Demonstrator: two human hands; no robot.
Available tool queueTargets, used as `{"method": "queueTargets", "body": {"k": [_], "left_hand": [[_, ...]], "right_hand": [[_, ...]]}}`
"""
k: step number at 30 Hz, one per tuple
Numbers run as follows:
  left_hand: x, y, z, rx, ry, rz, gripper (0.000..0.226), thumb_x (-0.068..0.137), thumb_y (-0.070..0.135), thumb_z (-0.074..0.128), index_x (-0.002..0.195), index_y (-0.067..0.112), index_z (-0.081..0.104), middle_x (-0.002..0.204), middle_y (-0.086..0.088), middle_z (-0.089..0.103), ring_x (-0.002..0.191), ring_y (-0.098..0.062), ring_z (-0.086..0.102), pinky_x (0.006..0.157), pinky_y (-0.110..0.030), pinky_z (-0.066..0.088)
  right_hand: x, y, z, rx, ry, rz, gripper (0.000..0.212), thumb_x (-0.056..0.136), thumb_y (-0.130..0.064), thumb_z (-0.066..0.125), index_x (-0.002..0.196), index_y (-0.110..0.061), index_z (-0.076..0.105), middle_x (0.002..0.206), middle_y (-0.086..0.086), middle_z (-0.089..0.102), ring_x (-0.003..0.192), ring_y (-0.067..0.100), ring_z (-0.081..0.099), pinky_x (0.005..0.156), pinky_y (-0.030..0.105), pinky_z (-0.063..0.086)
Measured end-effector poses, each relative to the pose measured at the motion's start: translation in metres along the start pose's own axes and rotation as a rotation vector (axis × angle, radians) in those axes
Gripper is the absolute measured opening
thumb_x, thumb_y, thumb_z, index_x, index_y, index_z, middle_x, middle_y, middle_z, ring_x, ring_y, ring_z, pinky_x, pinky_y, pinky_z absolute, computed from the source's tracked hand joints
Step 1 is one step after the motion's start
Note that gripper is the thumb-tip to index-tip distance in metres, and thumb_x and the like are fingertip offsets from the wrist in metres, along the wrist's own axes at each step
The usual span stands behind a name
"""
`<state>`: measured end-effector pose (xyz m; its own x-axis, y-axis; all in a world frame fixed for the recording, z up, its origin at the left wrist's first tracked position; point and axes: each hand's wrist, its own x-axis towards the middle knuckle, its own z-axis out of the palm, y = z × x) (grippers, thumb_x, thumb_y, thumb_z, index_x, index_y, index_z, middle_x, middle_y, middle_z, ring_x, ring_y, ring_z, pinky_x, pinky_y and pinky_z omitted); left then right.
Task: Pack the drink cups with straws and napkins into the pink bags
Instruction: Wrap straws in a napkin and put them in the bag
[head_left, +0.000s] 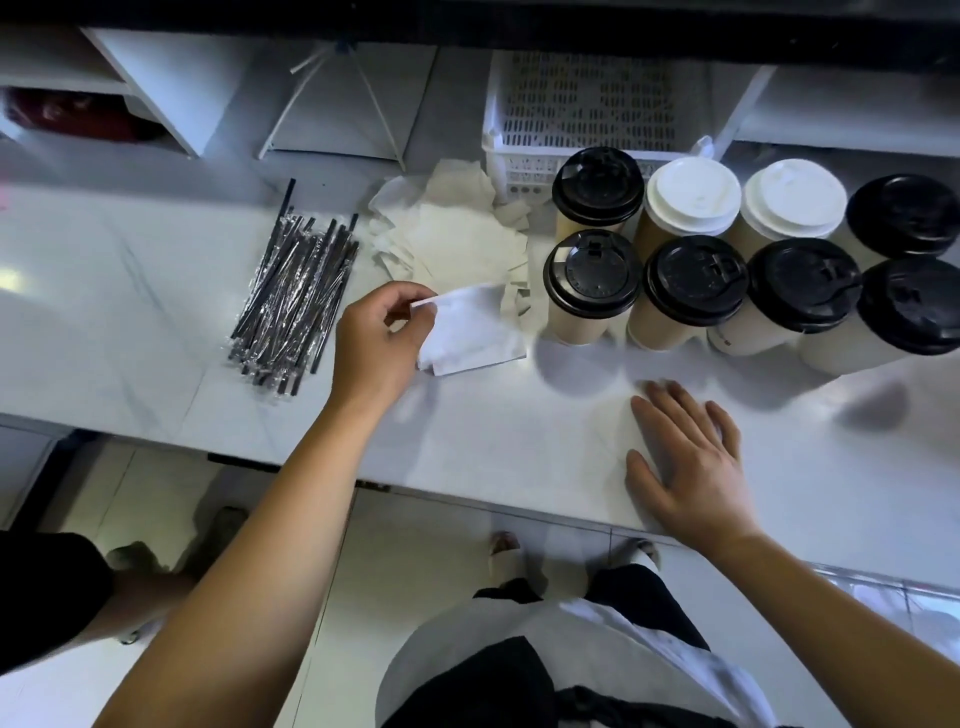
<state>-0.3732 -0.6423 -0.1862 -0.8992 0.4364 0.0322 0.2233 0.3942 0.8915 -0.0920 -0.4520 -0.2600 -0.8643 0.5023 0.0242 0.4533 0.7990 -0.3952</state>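
My left hand pinches a white napkin just in front of the loose pile of napkins. Left of that pile lies a heap of wrapped black straws. Several paper drink cups stand in two rows at the right, most with black lids and two with white lids. Flat on the white counter below the cups rests my right hand, fingers spread and holding nothing. No pink bag is in view.
A white perforated basket stands behind the cups. White shelves and a wire stand line the back. The counter's front edge runs under my forearms. Another person's leg is at the lower left.
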Motion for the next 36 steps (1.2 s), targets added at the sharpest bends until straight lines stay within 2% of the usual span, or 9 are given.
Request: {"method": "queueTargets", "body": {"k": [5, 8, 11, 14, 19, 26, 28, 31, 36], "left_hand": [[-0.035, 0.033, -0.019, -0.116, -0.071, 0.074, 0.018, 0.09, 0.002, 0.069, 0.091, 0.02, 0.072, 0.078, 0.011, 0.069, 0.066, 0.004, 0.057, 0.065, -0.012, 0.046], [-0.055, 0.051, -0.026, -0.164, -0.178, 0.081, 0.02, 0.089, 0.002, 0.071, 0.091, 0.022, 0.073, 0.079, 0.015, 0.073, 0.071, 0.002, 0.063, 0.069, -0.013, 0.048], [-0.067, 0.065, -0.029, -0.224, -0.303, 0.104, 0.015, 0.087, 0.002, 0.072, 0.094, 0.015, 0.075, 0.083, 0.007, 0.075, 0.071, -0.003, 0.065, 0.069, -0.017, 0.05], [-0.074, 0.078, -0.026, -0.35, -0.339, 0.113, 0.015, 0.087, 0.001, 0.071, 0.096, 0.013, 0.074, 0.087, 0.002, 0.077, 0.08, -0.007, 0.068, 0.073, -0.018, 0.053], [-0.077, 0.085, -0.019, -0.442, -0.355, 0.094, 0.022, 0.088, -0.006, 0.066, 0.098, 0.012, 0.072, 0.084, 0.007, 0.076, 0.082, -0.004, 0.068, 0.074, -0.015, 0.051], [-0.068, 0.085, -0.012, -0.461, -0.454, -0.009, 0.022, 0.086, 0.006, 0.067, 0.107, 0.013, 0.072, 0.095, -0.006, 0.074, 0.091, -0.009, 0.067, 0.08, -0.018, 0.051], [-0.041, 0.07, -0.016, -0.371, -0.363, -0.049, 0.026, 0.086, 0.009, 0.071, 0.111, 0.016, 0.071, 0.102, -0.007, 0.074, 0.097, -0.012, 0.068, 0.084, -0.024, 0.053], [0.007, 0.035, -0.012, 0.096, -0.166, -0.079, 0.032, 0.089, 0.015, 0.074, 0.119, 0.023, 0.067, 0.114, -0.002, 0.069, 0.109, -0.021, 0.064, 0.091, -0.034, 0.051], [0.05, -0.005, 0.009, 0.545, -0.251, -0.104, 0.054, 0.083, 0.03, 0.074, 0.135, 0.025, 0.058, 0.128, -0.007, 0.064, 0.116, -0.03, 0.059, 0.098, -0.042, 0.048]], "right_hand": [[0.002, -0.011, -0.011, 0.13, -0.085, 0.118, 0.059, 0.088, -0.049, 0.051, 0.142, -0.025, 0.051, 0.158, -0.004, 0.038, 0.152, 0.014, 0.02, 0.124, 0.043, 0.01], [0.006, -0.047, -0.043, 0.492, -0.072, 0.285, 0.045, 0.088, -0.038, 0.072, 0.131, -0.032, 0.059, 0.135, -0.017, 0.055, 0.135, 0.013, 0.045, 0.104, 0.032, 0.036], [0.018, -0.085, -0.092, 0.657, -0.028, 0.083, 0.053, 0.08, -0.044, 0.075, 0.13, -0.037, 0.06, 0.13, -0.022, 0.061, 0.127, 0.002, 0.052, 0.102, 0.022, 0.038], [0.037, -0.106, -0.129, 0.82, -0.112, -0.078, 0.051, 0.079, -0.042, 0.076, 0.128, -0.031, 0.064, 0.124, -0.009, 0.068, 0.122, 0.008, 0.059, 0.107, 0.034, 0.041], [0.056, -0.108, -0.154, 0.718, -0.189, -0.124, 0.009, 0.082, -0.021, 0.079, 0.091, -0.024, 0.078, 0.087, -0.007, 0.077, 0.086, 0.008, 0.071, 0.087, 0.029, 0.054], [0.06, -0.094, -0.152, 0.681, -0.122, -0.076, 0.006, 0.083, -0.013, 0.078, 0.084, -0.018, 0.078, 0.081, -0.01, 0.074, 0.077, 0.005, 0.07, 0.075, 0.014, 0.05], [0.06, -0.088, -0.156, 0.624, -0.047, -0.068, 0.006, 0.083, -0.014, 0.078, 0.083, -0.021, 0.077, 0.081, -0.014, 0.072, 0.079, 0.004, 0.069, 0.076, 0.011, 0.048], [0.055, -0.077, -0.16, 0.564, 0.016, -0.05, 0.008, 0.083, -0.017, 0.077, 0.083, -0.025, 0.077, 0.084, -0.013, 0.071, 0.082, 0.007, 0.069, 0.076, 0.015, 0.049], [0.05, -0.065, -0.166, 0.523, -0.006, -0.044, 0.012, 0.084, -0.018, 0.076, 0.081, -0.03, 0.075, 0.088, -0.017, 0.07, 0.087, 0.006, 0.067, 0.078, 0.011, 0.048]]}}
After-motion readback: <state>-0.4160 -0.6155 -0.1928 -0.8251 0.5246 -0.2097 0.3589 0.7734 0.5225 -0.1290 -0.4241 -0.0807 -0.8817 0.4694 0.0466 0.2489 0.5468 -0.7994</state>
